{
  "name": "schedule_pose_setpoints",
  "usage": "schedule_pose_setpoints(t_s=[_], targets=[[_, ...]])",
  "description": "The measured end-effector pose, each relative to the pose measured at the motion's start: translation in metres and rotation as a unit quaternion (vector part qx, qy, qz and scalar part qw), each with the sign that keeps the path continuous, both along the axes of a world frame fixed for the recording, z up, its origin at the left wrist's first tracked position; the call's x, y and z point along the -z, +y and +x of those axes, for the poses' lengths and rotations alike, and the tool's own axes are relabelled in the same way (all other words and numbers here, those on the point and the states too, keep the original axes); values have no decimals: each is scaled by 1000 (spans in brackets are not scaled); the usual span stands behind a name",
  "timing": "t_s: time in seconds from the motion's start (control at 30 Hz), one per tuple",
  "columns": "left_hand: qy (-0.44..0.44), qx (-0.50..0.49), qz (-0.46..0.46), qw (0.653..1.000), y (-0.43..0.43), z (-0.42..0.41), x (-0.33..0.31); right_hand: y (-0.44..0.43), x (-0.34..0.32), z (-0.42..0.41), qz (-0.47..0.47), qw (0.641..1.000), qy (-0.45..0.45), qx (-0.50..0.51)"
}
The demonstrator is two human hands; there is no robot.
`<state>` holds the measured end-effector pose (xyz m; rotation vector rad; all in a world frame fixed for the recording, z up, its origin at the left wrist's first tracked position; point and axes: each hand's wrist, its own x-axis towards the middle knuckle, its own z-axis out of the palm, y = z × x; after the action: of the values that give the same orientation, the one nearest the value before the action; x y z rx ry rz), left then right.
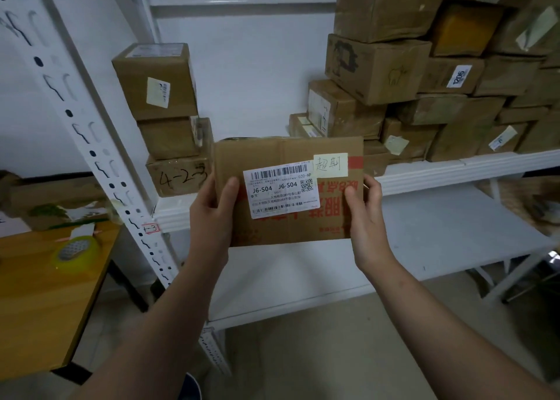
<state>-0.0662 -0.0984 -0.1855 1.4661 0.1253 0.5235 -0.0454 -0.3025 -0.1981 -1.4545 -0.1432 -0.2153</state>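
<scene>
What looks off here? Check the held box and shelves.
The cardboard box, gripped by left hand and right hand, carries its white shipping label stuck on askew, and its red print appears upside down. On the shelf, the right-hand stack of boxes is dented and unevenly piled.

Parcel storeroom or courier depot: white slotted steel racking (91, 145) from 10 to 6 o'clock, shelves loaded with taped brown cardboard parcels (424, 75) piled high at 2 o'clock, and a smaller stack (163, 96) at 10 o'clock whose bottom box (178, 175) is hand-marked "4-2-3". Dead centre, a carton (272, 227) carries a printed shipping label (280, 189) with barcodes, a QR code and bin code "J6-S04", plus a handwritten sticky note (330, 165). A wooden table (45, 293) at 8 o'clock has a tape roll (75, 249) on it.
</scene>
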Motion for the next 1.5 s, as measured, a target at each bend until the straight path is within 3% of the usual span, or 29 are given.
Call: schedule_pose_setpoints(t_s=[0.23, 0.4, 0.6, 0.9, 1.23, 1.5], targets=[[12, 26, -9, 1000, -56, -3, 17, -53, 21, -18, -10, 999, -23, 44], [32, 136, 6, 990, -124, -7, 28, -123, 38, -35, -10, 993, 1, 118], [52, 262, 53, 962, -254, -17, 49, -255, 55, -76, -13, 977, 31, 212], [95, 299, 69, 947, -483, -62, 88, -464, 82, -168, -27, 948, 95, 302], [115, 426, 152, 885, -656, -67, 104, -612, 117, -219, 11, 892, 169, 419], [110, 503, 239, 823, -793, 5, 131, -724, 141, -186, 36, 847, 211, 486]])
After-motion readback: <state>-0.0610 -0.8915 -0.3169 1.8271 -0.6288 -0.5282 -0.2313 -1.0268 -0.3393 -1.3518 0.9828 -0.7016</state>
